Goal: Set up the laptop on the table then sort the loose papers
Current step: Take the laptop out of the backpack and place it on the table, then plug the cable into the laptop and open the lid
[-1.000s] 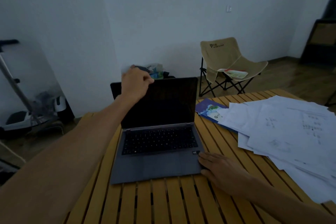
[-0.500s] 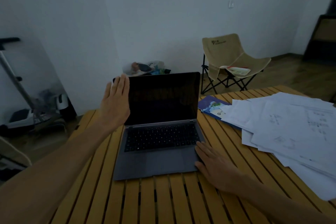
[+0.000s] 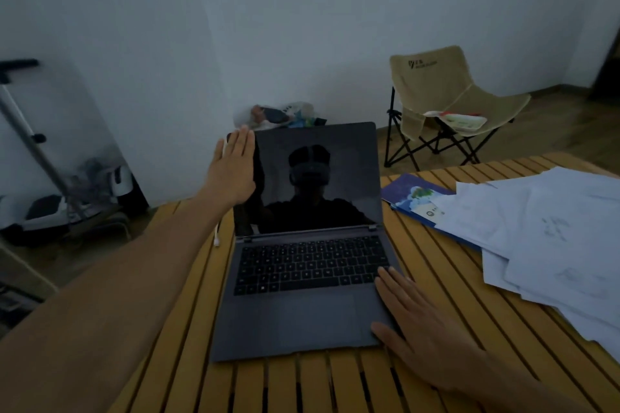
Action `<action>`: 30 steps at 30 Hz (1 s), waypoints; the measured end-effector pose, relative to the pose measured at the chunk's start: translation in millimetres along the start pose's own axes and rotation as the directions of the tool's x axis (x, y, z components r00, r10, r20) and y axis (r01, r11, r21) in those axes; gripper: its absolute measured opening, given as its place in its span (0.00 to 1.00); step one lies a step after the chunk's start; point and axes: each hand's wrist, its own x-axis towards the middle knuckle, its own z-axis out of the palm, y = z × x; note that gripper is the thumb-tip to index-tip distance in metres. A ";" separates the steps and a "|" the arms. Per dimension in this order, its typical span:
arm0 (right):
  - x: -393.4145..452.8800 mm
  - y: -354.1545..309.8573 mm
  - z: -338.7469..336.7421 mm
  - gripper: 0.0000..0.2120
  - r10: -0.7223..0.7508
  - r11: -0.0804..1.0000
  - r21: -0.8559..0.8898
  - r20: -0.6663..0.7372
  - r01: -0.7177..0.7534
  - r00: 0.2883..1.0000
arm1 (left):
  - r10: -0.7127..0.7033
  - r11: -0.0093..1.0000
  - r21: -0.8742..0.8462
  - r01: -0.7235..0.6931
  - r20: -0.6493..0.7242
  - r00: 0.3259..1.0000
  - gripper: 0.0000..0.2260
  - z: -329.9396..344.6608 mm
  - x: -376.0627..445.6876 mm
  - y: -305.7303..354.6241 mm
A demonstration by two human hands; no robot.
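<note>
Head view: laptop (image 3: 303, 282) seemingly between flat hands.

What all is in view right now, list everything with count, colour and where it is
laptop: one, dark grey, open, screen dark, table centre
papers: loose pile, white, table's right side
booklet: at least one, blue, partly under the papers
table: one, yellow slatted
cable: one, white, left of the laptop
folding chair: one, beige, behind the table
left hand: flat, fingers straight, at the screen's left edge
right hand: flat on the laptop's front right corner
</note>
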 end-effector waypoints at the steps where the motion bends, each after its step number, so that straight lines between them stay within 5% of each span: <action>1: -0.2 -0.8 -0.7 0.43 0.004 1.000 0.006 0.001 -0.004 1.000 | 0.003 1.000 -0.002 -0.003 0.001 1.000 0.41 -0.4 1.4 0.0; 4: -0.4 -1.7 -0.5 0.44 0.009 1.000 -0.002 -0.012 -0.009 1.000 | 0.020 1.000 -0.012 -0.020 -0.016 1.000 0.41 -5.2 1.2 -2.9; 7: -0.9 -2.5 -0.4 0.43 0.017 1.000 -0.009 -0.015 -0.017 1.000 | 0.051 0.996 -0.066 -0.063 -0.176 0.983 0.40 -3.2 -17.4 -7.0; 10: -2.5 -5.3 -2.0 0.41 0.024 1.000 -0.012 -0.010 -0.024 1.000 | -0.065 0.950 -0.311 -0.010 -0.228 0.971 0.24 22.6 -55.7 -14.1; 12: -2.5 -6.8 -2.3 0.41 0.031 0.999 -0.016 -0.011 -0.031 0.999 | -0.252 0.845 -0.504 0.175 -0.087 0.964 0.09 43.6 -79.8 -20.5; 15: -2.8 -7.6 -2.8 0.41 0.040 0.999 -0.023 -0.018 -0.040 0.999 | -0.374 0.760 -0.501 0.415 0.185 0.909 0.11 69.7 -99.5 -28.5; 25: 3.2 -3.0 0.0 0.46 0.042 0.999 -0.005 -0.022 -0.042 0.999 | -0.445 0.683 -0.455 0.571 0.360 0.820 0.12 84.6 -82.2 -30.4; 30: 1.6 -3.6 1.2 0.41 0.056 0.998 0.000 -0.027 -0.056 0.998 | -0.413 0.549 -0.509 0.663 0.524 0.745 0.11 73.4 -83.3 -36.1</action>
